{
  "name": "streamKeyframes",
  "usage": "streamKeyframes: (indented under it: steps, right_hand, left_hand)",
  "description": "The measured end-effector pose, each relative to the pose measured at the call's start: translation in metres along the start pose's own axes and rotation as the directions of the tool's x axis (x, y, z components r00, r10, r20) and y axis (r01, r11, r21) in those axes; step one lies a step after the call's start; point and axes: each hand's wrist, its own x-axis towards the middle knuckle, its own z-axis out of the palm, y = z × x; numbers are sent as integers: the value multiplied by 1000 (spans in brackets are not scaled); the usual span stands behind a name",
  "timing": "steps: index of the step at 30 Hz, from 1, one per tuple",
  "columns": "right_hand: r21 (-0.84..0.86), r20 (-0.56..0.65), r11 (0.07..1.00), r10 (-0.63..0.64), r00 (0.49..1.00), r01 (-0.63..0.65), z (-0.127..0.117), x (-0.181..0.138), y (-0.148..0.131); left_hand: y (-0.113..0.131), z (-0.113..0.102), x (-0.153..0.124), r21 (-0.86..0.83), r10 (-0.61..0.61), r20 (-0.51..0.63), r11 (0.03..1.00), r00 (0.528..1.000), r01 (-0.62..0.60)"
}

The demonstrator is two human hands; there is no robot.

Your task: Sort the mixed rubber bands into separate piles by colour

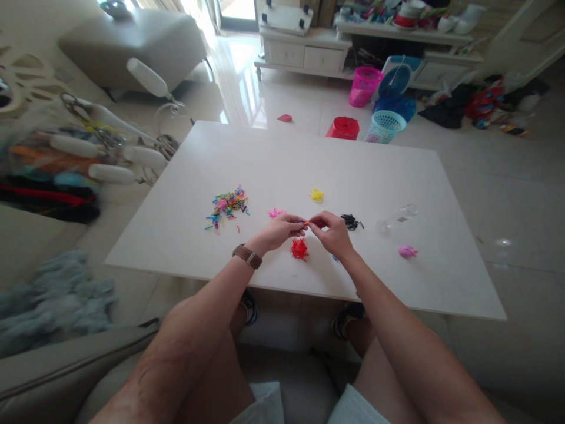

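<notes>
Fingertips of left hand [282,228] and right hand [332,231] meeting, both grips closing on tiny coloured band [303,221] above white table [441,194]. Red pile [299,249] lying just below hands. Pink pile [276,212], black pile [351,221] sitting beside; mixed heap [226,206] lying further left.

White table [397,176] w/ multicolour pile [226,207], pink [276,212], yellow [316,195], red [299,249], black [351,222] heaps; brown watch strap [247,256].
</notes>
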Motion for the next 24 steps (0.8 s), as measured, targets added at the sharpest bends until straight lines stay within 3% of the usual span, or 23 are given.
streamKeyframes:
  steps: [16, 24]
  right_hand:
    - [-33, -102, 999, -2, 995, -2, -4, 0, -6]
    - [-67, -72, 998, -4, 997, -1, -4, -2, -3]
  left_hand:
    - [0, 5, 6, -337, -95, -70, 939, 993, 66]
    - [-5, 9, 11, -234, -51, -127, 972, 991, 20]
